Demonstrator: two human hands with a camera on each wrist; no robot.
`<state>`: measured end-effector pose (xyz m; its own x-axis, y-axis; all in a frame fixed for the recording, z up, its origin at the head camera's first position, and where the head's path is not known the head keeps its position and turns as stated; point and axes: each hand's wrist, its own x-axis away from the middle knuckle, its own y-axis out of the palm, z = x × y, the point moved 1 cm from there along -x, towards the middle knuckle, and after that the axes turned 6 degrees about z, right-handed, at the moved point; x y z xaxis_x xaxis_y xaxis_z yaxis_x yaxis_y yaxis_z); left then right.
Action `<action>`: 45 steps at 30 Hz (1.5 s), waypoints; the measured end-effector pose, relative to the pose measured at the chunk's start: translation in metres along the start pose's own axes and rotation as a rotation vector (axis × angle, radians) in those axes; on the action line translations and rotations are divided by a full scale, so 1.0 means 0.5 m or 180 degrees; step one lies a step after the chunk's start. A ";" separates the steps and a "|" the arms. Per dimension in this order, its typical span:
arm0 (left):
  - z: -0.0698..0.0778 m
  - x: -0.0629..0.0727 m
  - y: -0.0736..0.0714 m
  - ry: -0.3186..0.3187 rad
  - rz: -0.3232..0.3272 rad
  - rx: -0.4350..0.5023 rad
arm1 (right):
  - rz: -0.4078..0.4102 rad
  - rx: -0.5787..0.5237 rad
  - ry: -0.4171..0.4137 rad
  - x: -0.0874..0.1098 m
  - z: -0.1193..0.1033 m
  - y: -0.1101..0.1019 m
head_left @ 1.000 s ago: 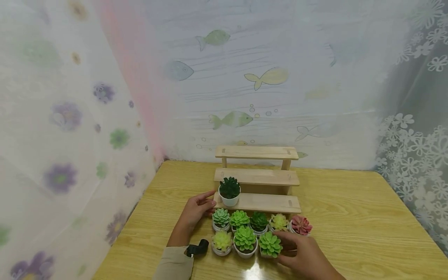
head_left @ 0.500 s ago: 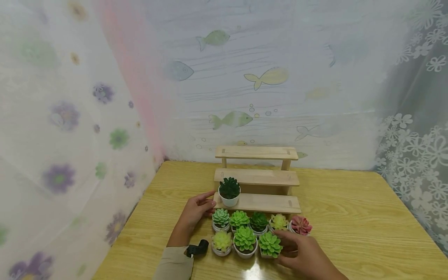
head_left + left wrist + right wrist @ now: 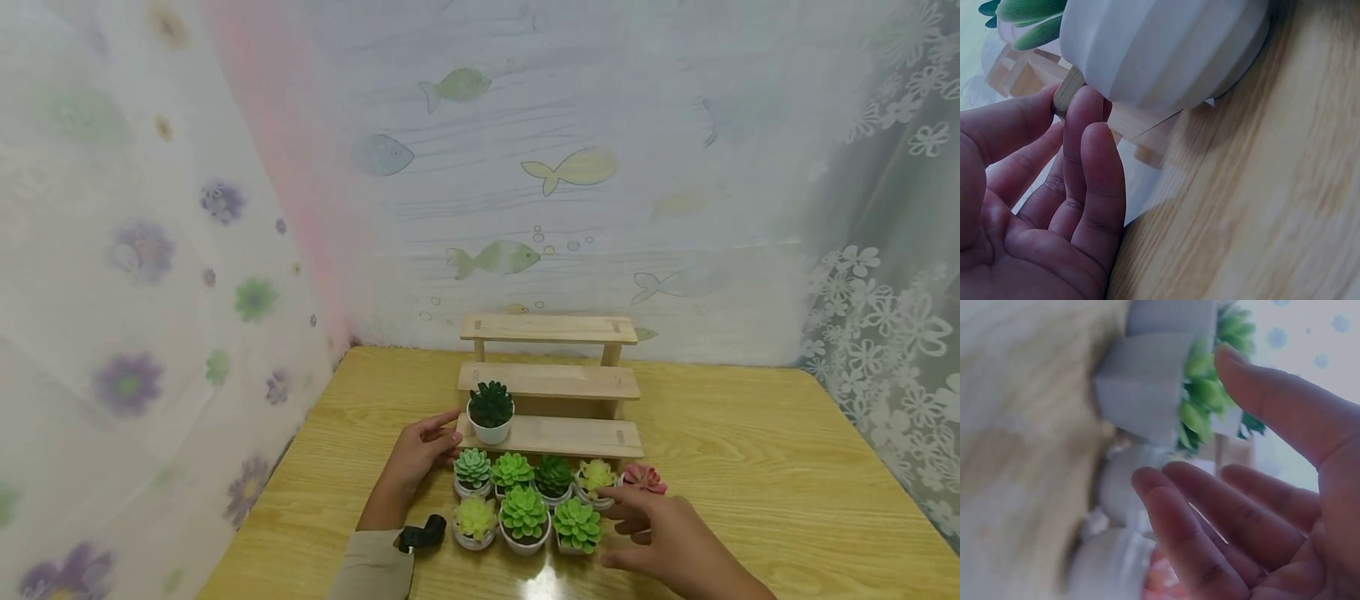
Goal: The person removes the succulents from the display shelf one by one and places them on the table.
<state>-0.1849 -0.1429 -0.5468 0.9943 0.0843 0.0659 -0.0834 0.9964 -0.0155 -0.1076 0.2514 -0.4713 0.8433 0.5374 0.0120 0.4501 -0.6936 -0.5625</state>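
Observation:
At the left end of the lowest step of a three-tier wooden plant stand (image 3: 570,433), my left hand (image 3: 422,446) pinches the board's edge between thumb and fingers; the left wrist view shows the board end (image 3: 1069,90) there. A dark green succulent in a white pot (image 3: 491,414) stands on that step beside it. My right hand (image 3: 667,537) is just right of a bright green succulent in an angular white pot (image 3: 577,527), holding nothing. Its fingers are spread apart in the right wrist view, near the angular pot (image 3: 1141,387). A red succulent (image 3: 643,478) is partly hidden behind this hand.
Two rows of potted succulents stand before the stand, among them a yellow one (image 3: 476,521), a large green one (image 3: 524,517) and a pale green one (image 3: 472,471). The wooden table (image 3: 750,450) meets fabric with printed fish (image 3: 495,258) at the back.
My right hand has let go of the bright green succulent's pot and moved slightly right, its fingers opening. The left hand keeps its place at the stand.

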 end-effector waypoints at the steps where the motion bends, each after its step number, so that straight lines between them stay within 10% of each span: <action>1: 0.000 0.000 0.000 -0.0001 -0.0002 0.0008 | 0.0005 0.0011 -0.0009 -0.001 -0.005 -0.004; 18: -0.005 -0.004 -0.001 0.0005 -0.0039 0.0019 | 0.0522 0.0475 -0.0139 -0.037 -0.059 -0.054; 45: -0.002 -0.003 0.002 -0.0012 0.0047 -0.0057 | 0.0752 0.0882 -0.0269 -0.218 -0.122 -0.010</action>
<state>-0.1864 -0.1423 -0.5482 0.9927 0.0991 0.0693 -0.0969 0.9947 -0.0345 -0.1837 0.1671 -0.4193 0.8819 0.4237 -0.2067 0.1395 -0.6533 -0.7441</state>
